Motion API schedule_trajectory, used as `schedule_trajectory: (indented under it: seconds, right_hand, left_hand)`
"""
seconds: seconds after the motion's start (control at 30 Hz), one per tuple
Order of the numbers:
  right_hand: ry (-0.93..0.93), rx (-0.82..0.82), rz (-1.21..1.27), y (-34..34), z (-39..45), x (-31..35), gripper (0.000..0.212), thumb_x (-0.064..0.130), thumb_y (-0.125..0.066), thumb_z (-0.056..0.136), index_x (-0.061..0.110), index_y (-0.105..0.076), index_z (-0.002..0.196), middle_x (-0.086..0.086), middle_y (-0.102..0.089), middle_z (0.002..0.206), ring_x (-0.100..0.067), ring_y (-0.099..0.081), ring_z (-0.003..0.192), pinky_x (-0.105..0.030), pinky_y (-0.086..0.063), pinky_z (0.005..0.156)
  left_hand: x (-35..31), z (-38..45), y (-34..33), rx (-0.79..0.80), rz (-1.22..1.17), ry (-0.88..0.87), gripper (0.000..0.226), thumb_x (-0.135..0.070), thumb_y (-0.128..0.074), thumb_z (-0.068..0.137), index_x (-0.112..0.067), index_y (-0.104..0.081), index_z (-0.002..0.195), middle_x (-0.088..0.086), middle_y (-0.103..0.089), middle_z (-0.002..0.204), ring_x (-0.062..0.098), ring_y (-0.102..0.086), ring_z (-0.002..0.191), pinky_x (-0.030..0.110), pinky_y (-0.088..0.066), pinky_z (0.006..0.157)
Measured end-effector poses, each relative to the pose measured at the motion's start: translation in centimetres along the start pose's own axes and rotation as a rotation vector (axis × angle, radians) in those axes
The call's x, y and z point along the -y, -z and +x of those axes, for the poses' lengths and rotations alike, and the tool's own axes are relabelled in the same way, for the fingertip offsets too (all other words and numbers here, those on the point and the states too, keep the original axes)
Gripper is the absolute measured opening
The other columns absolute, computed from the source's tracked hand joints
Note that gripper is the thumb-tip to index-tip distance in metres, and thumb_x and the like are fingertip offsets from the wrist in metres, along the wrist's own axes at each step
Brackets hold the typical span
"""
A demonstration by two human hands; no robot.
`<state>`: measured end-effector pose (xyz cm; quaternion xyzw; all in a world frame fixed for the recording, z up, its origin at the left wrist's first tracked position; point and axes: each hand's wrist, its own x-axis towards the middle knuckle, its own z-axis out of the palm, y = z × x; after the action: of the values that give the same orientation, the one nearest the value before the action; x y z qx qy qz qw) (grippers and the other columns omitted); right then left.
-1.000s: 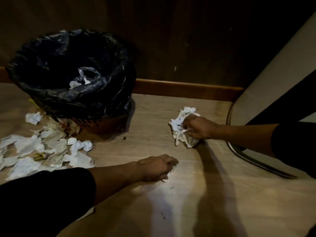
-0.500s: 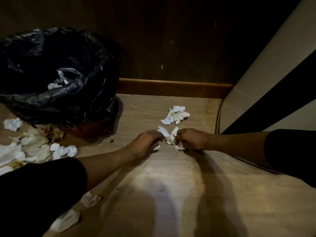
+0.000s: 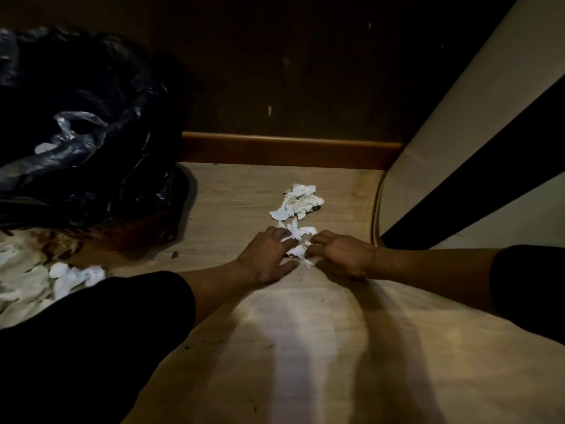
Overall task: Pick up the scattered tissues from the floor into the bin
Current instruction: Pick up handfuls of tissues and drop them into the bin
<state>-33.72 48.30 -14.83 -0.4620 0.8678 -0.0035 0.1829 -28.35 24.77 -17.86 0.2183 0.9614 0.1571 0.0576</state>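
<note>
A bin lined with a black plastic bag (image 3: 85,154) stands at the left against the dark wall. My left hand (image 3: 266,258) and my right hand (image 3: 342,258) meet on the wooden floor, both pressed on a small bunch of white tissues (image 3: 298,243) between their fingers. A second crumpled white tissue clump (image 3: 298,201) lies on the floor just beyond the hands. A heap of several more tissues (image 3: 39,280) is spread on the floor at the left, below the bin.
A brown skirting board (image 3: 290,151) runs along the dark wall behind. A white and black slanted panel with a metal-edged base (image 3: 377,209) closes off the right side. Small dark crumbs dot the floor near me.
My right hand left part of its tissues lying further back and pulled toward me. My left hand slid right to meet it, and both now press on the small bunch.
</note>
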Motion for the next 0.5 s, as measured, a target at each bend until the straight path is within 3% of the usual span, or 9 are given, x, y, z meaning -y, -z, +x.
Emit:
schedule_trajectory:
  seconds: [0.07, 0.17, 0.27, 0.33, 0.4, 0.5]
  right_hand:
    - [-0.046, -0.016, 0.034, 0.2, 0.4, -0.6, 0.033, 0.017, -0.058, 0.09, 0.029, -0.058, 0.119, 0.001, -0.055, 0.122, -0.019, -0.053, 0.114, -0.033, -0.05, 0.091]
    - [-0.156, -0.093, 0.111, 1.2, 1.4, -1.9, 0.028, 0.011, -0.061, 0.087, 0.023, -0.066, 0.112, -0.002, -0.061, 0.116, -0.02, -0.059, 0.103, -0.034, -0.052, 0.087]
    - [-0.219, -0.222, 0.163, 2.7, 2.8, -3.1, 0.03, 0.008, -0.061, 0.084, 0.024, -0.057, 0.109, -0.003, -0.062, 0.113, -0.02, -0.06, 0.096, -0.032, -0.051, 0.077]
    - [-0.272, -0.325, 0.218, 3.9, 4.3, -3.3, 0.033, 0.008, -0.061, 0.085, 0.019, -0.049, 0.114, -0.009, -0.06, 0.115, -0.023, -0.058, 0.091, -0.031, -0.045, 0.072]
    - [-0.344, -0.376, 0.247, 4.9, 6.2, -3.6, 0.051, 0.009, -0.067, 0.083, 0.017, -0.041, 0.126, -0.013, -0.053, 0.127, -0.029, -0.06, 0.096, -0.034, -0.047, 0.072]
    - [-0.445, -0.264, 0.248, 4.9, 8.8, -4.5, 0.088, 0.011, -0.077, 0.076, 0.027, -0.031, 0.149, -0.015, -0.036, 0.15, -0.037, -0.056, 0.118, -0.042, -0.054, 0.089]
  left_hand:
    - [0.9, -0.1, 0.1, -0.01, -0.01, -0.027, 0.045, -0.049, -0.05, 0.092, -0.025, -0.054, 0.13, 0.007, -0.054, 0.129, 0.027, -0.048, 0.115, 0.041, -0.047, 0.094]
    - [1.9, 0.3, 0.6, -0.075, -0.093, -0.004, 0.023, -0.036, -0.055, 0.094, -0.019, -0.06, 0.108, 0.009, -0.059, 0.108, 0.028, -0.053, 0.099, 0.039, -0.049, 0.084]
    - [2.0, 1.0, 1.8, -0.167, -0.27, 0.141, 0.009, -0.029, -0.056, 0.091, -0.02, -0.058, 0.093, 0.005, -0.063, 0.096, 0.026, -0.059, 0.09, 0.028, -0.042, 0.072]
    - [2.1, 1.7, 2.9, -0.252, -0.365, 0.253, 0.008, -0.029, -0.057, 0.09, -0.021, -0.058, 0.088, 0.002, -0.065, 0.09, 0.022, -0.059, 0.083, 0.028, -0.041, 0.067]
    - [2.4, 2.6, 3.7, -0.318, -0.399, 0.351, 0.009, -0.027, -0.058, 0.089, -0.02, -0.057, 0.084, 0.004, -0.065, 0.086, 0.022, -0.058, 0.078, 0.03, -0.041, 0.063]
    - [3.4, 4.1, 4.0, -0.315, -0.365, 0.448, 0.009, -0.022, -0.063, 0.085, -0.019, -0.057, 0.079, 0.011, -0.061, 0.088, 0.029, -0.058, 0.082, 0.028, -0.032, 0.064]
